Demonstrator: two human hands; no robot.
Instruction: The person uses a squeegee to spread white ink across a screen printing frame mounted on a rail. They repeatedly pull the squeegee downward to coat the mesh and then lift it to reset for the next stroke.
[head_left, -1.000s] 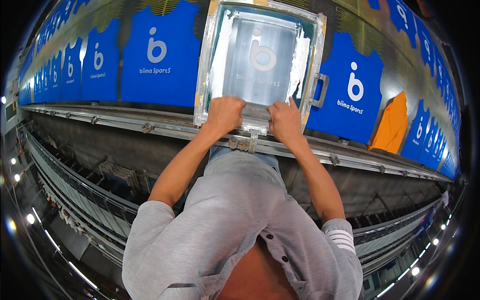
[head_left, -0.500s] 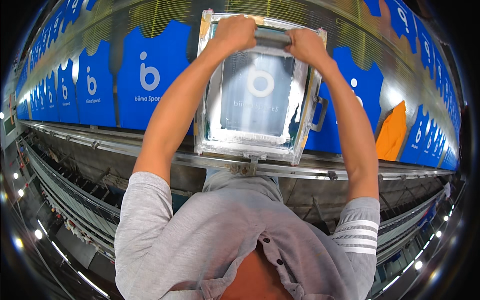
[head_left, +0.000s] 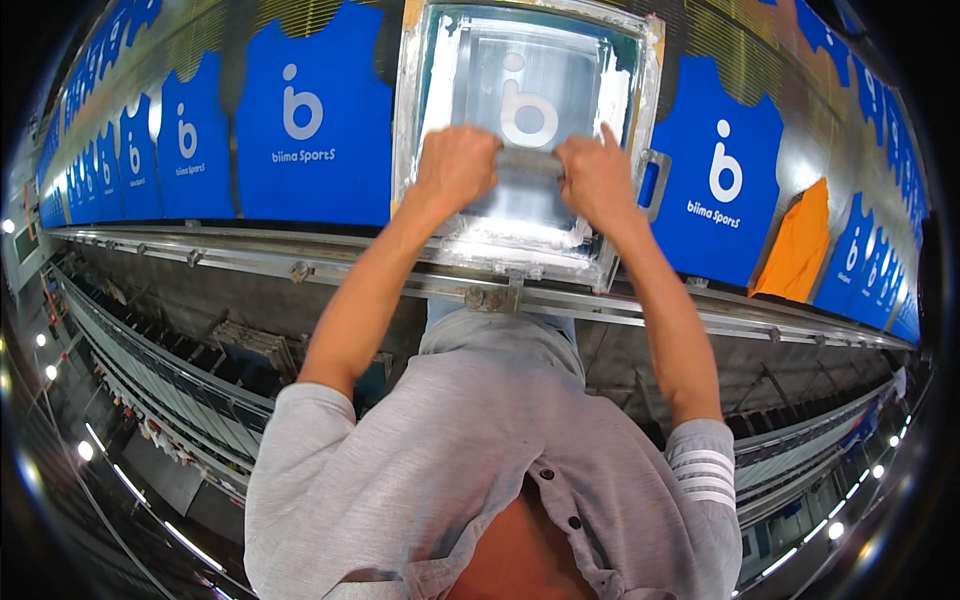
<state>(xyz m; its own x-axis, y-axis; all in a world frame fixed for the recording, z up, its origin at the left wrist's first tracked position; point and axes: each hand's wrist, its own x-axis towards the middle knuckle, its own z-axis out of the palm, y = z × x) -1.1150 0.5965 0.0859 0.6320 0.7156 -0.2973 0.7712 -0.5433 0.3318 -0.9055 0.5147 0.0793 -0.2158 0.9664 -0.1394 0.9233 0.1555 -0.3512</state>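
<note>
While the left fingers and right fingers grip its ends, the grey bar lies between.

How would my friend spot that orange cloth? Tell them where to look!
Start at the big metal frame at the top middle. Look right, past the blue shirt beside it. Just beyond lies the orange cloth, wrinkled, the only orange piece in a row of blue.

Narrow grey squeegee, gripped at both ends, set crosswise over the lower half of a rectangular printing screen, just below its pale rounded motif, screen lying flat, light-coloured around the rim, smeared white along the inner margins
</note>
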